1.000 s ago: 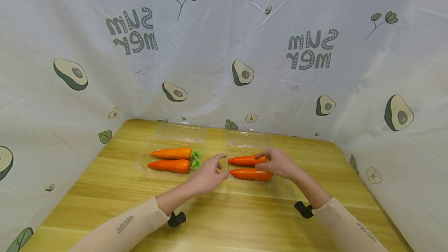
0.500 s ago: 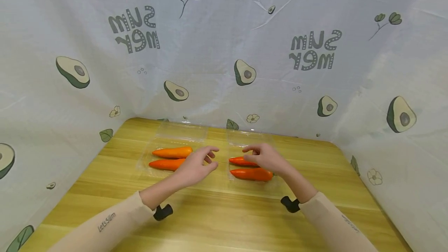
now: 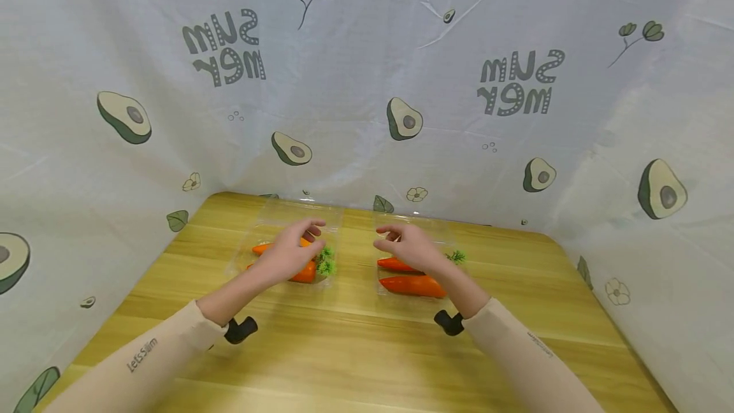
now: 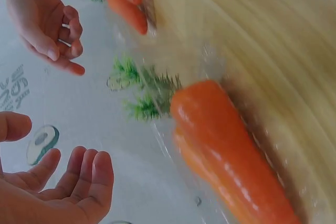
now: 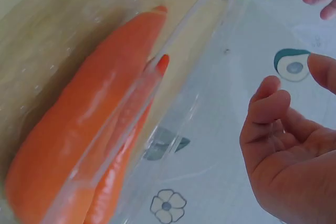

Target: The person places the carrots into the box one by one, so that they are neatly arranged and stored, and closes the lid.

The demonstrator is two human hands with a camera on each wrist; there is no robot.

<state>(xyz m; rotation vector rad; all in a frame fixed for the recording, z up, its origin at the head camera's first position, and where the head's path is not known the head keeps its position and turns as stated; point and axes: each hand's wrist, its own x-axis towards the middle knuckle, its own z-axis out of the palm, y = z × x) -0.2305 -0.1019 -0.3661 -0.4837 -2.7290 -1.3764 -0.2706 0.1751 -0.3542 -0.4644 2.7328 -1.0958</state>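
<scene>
1. Clearly, with 12 o'clock farthest from the person, the left hand (image 3: 287, 253) hovers over the left carrots (image 3: 305, 272), fingers loosely bent, empty.
2. At its 3 o'clock, the right hand (image 3: 415, 250), also relaxed and empty, partly hides the right carrots (image 3: 411, 285).
3. Both pairs lie in clear containers (image 3: 415, 225) on the desk (image 3: 344, 349), leafy tops (image 3: 325, 262) toward 3 o'clock.

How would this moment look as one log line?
left hand: empty, above left clear clamshell | right hand: empty, above right clear clamshell | both open, two carrots in each
</scene>
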